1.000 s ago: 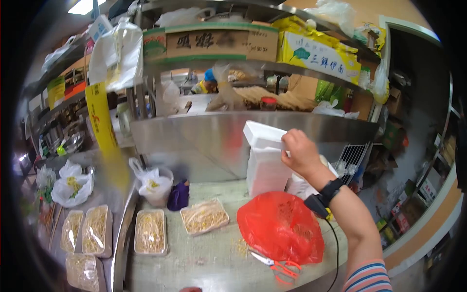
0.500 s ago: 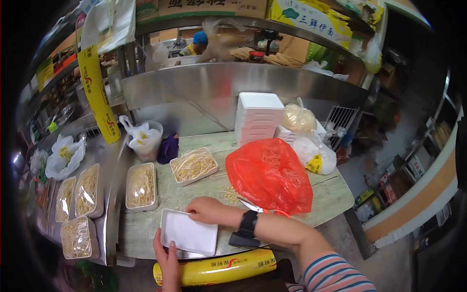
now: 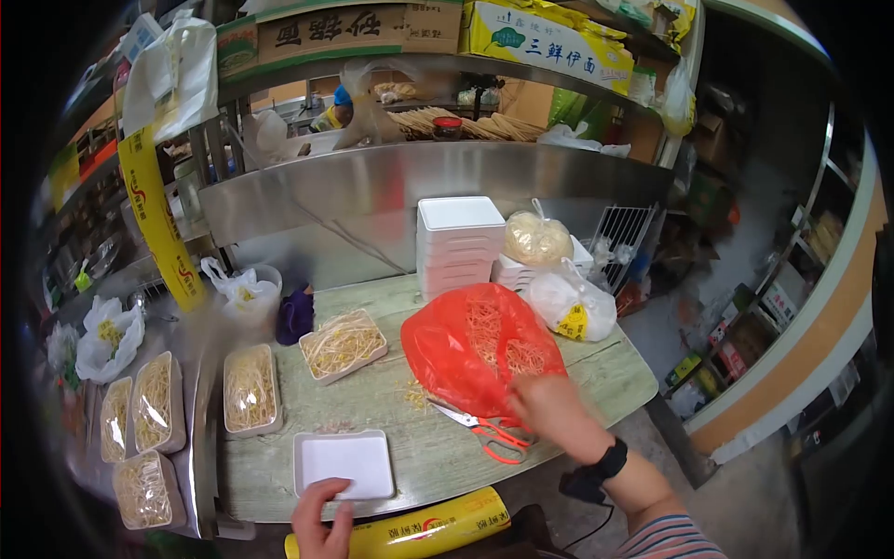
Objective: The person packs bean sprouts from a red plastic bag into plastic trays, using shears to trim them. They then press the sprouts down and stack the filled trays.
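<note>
One white tray (image 3: 346, 458) is apparently steadied while the red bag (image 3: 442, 347) is attended to.
Left of lower centre, the tray's near rim is touched by the left grip (image 3: 322, 522); whether it is pinched cannot be told. Right of centre, the right grip (image 3: 553, 410) is placed at the bag's near edge, too blurred to tell its closure. Care around the adjacent scissors (image 3: 477, 423) seems called for next.

Commercial food-preparation kitchen. Evidence: film-covered trays of bean sprouts (image 3: 158, 405), several, left of the left hand (image 3: 323, 524); stack of white food trays (image 3: 458, 247), beyond the right hand (image 3: 551, 416); yellow film roll (image 3: 447, 524), just beside the left hand; steel partition (image 3: 521, 168), printed cartons (image 3: 335, 33) above, blue-capped person (image 3: 330, 118) behind, well beyond both hands.
</note>
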Demonstrator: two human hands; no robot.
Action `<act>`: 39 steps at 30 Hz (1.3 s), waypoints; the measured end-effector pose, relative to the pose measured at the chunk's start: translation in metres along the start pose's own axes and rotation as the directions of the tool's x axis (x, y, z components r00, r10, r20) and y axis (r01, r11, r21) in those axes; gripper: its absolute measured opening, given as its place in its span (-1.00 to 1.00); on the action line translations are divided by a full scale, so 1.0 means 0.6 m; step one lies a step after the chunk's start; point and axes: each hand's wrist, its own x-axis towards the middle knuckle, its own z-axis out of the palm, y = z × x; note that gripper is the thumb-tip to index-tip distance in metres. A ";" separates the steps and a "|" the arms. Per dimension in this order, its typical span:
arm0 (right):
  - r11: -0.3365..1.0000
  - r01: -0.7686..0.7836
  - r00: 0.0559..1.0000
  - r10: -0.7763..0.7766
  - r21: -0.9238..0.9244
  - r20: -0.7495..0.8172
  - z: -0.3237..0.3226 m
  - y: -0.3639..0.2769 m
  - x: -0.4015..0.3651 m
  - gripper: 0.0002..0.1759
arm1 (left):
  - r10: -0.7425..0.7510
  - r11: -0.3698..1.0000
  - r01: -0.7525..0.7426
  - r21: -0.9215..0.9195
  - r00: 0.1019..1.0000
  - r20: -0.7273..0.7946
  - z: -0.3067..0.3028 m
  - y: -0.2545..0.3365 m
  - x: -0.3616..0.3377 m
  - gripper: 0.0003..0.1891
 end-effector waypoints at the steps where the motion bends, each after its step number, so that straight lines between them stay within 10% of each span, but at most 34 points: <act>1: 0.964 0.089 0.995 -0.074 0.249 -0.069 0.008 -0.020 -0.012 -0.71 | -0.143 0.968 0.187 -0.169 0.961 0.238 0.011 0.011 0.025 -0.62; 4: 0.595 0.189 0.982 -0.131 0.781 -0.138 0.000 -0.106 -0.026 -0.79 | -0.268 0.747 0.560 -0.357 0.746 0.610 0.079 0.075 0.094 -0.58; 8: 0.523 0.376 0.925 -0.260 0.765 -0.277 0.022 -0.131 -0.011 -0.81 | -0.247 0.634 0.585 -0.505 0.773 0.585 0.191 0.059 0.133 -0.68; 14: 0.148 -0.134 0.981 -0.119 0.980 0.152 0.083 -0.023 0.083 -0.73 | -0.291 0.447 0.412 -0.794 0.906 0.306 0.216 0.069 0.180 -0.74; 16: 0.409 0.117 0.988 0.048 0.905 -0.149 0.166 0.003 0.130 -0.73 | -0.100 0.318 0.458 -0.830 0.887 0.451 0.202 0.095 0.194 -0.70; 20: 0.956 -0.248 0.943 0.200 0.157 0.267 0.144 0.173 0.208 -0.57 | -0.094 0.311 0.464 -0.829 0.883 0.459 0.183 0.136 0.212 -0.54; 24: 0.868 -0.390 0.845 0.205 0.308 0.494 0.032 0.176 0.155 -0.39 | -0.072 0.361 0.510 -0.781 0.850 0.522 0.182 0.127 0.202 -0.35; 27: 1.000 -0.004 0.931 -0.006 0.025 0.365 0.102 0.188 0.134 -0.27 | -0.072 0.349 0.525 -0.776 0.841 0.537 0.189 0.140 0.189 -0.29; 31: 0.917 -0.391 0.682 0.233 0.075 0.694 0.166 0.224 0.156 -0.37 | -0.091 0.347 0.520 -0.781 0.847 0.523 0.187 0.133 0.183 -0.32; 38: 0.976 -0.163 0.979 0.142 0.142 0.147 0.118 0.298 0.211 -0.49 | -0.149 0.372 0.538 -0.757 0.839 0.523 0.183 0.144 0.196 -0.23; 39: 0.876 -0.304 0.948 0.242 0.374 0.205 0.061 0.275 0.207 -0.55 | -0.150 0.371 0.539 -0.757 0.839 0.524 0.183 0.149 0.198 -0.23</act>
